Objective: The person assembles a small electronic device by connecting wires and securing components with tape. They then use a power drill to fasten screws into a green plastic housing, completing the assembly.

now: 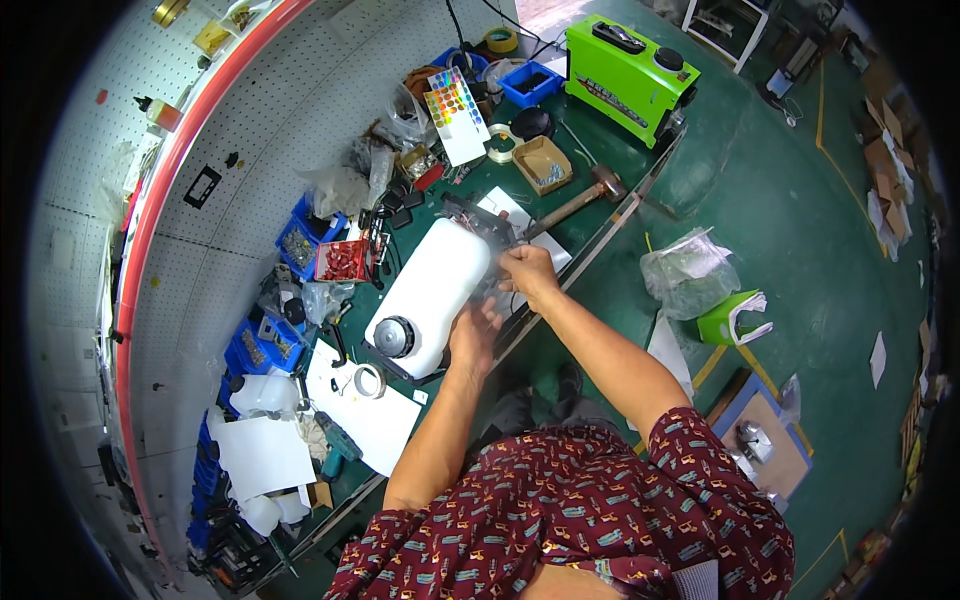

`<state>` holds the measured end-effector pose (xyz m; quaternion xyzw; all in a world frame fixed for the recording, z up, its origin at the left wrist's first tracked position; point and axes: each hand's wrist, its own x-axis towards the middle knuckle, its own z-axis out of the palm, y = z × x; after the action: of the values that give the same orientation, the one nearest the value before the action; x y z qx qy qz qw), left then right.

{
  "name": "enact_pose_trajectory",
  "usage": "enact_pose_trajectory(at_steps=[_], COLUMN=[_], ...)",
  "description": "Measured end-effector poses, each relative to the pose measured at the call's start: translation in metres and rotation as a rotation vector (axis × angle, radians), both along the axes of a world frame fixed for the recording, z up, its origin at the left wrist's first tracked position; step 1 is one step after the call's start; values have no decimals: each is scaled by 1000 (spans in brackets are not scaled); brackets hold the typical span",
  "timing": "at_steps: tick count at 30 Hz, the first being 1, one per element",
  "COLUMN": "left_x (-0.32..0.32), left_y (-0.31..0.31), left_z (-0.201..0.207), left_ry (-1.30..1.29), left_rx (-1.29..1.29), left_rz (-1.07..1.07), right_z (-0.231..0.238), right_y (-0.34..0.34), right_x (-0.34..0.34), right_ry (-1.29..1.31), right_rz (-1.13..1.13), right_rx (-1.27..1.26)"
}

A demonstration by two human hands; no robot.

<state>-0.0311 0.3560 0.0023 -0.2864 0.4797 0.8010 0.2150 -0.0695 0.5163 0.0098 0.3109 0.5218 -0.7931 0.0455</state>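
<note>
A white plastic tank with a black ribbed cap lies on the bench in front of me, part of a device with a dark mechanism at its far end. My left hand is at the tank's near right side, fingers loosely bent and apart, partly blurred. Farther along that side, my right hand has its fingers pinched together beside the dark mechanism. Whatever lies between those fingertips is too small to make out. White paper sticks out from under the far end.
A hammer lies beyond my right hand, near a cardboard box of screws. At the far end stands a green machine. Blue parts bins, a red box, tape and a drill crowd the left.
</note>
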Motion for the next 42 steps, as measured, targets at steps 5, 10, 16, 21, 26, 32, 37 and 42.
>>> enact_pose_trajectory(at_steps=[5,10,16,21,26,32,37,42], left_x=[-1,-4,-7,-5,-4,-4,19,-31], left_y=[1,0,3,2,4,-5,-22,-16], left_z=[11,17,20,18,16,-8,53,153], left_ry=[25,48,13,32,-15,2,119,990], left_rx=[49,-53,-20,31,31,-12,-219,-753], left_rz=[-186,-303,-306,-317,-286,-260,-644,-952], right_z=[-1,-9,-22,-27,-26,-2,-24,-30], right_y=[-3,-12,-23,-23,-20,-27,-26,-10], right_x=[0,-1,3,5,4,24,71,56], right_ry=[105,144,163,247,250,251,208,271], right_rz=[6,-85,-150,-112,-46,-68,-74,-324], right_rx=[92,129,140,252,263,151,251,608])
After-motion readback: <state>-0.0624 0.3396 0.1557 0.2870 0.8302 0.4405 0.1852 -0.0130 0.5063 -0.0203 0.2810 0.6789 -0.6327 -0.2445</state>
